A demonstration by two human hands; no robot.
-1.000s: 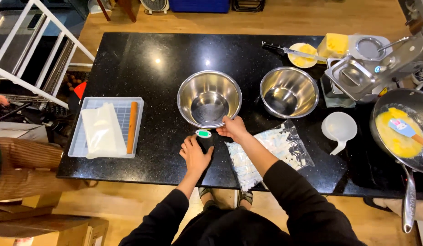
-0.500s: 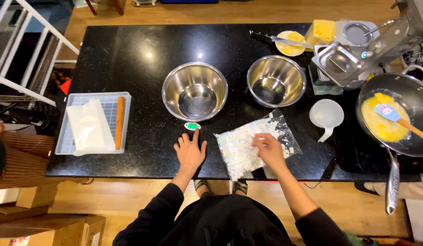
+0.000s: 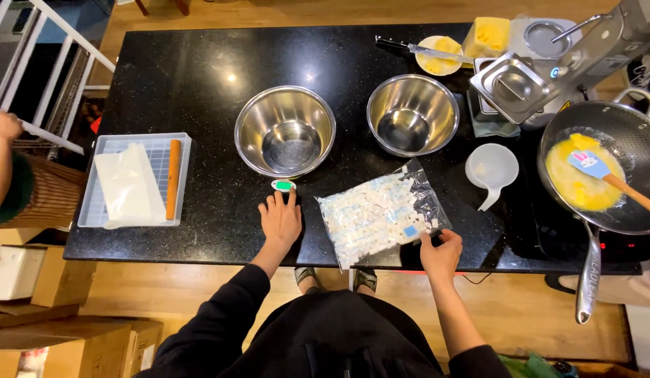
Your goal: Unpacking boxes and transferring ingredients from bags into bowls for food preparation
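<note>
- Fingers of our left hand (image 3: 280, 218) lie spread flat on the black surface (image 3: 199, 77), tips touching the small green-topped scale (image 3: 283, 185) to steady it.
- Our right hand (image 3: 441, 253) pinches the clear bag of white cubes (image 3: 378, 211) by its near corner, beside the steel bowl (image 3: 285, 130).

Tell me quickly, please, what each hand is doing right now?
Left hand: open, flat on the counter, fingertips by the small green device.
Right hand: gripping the corner of the clear bag.
</note>
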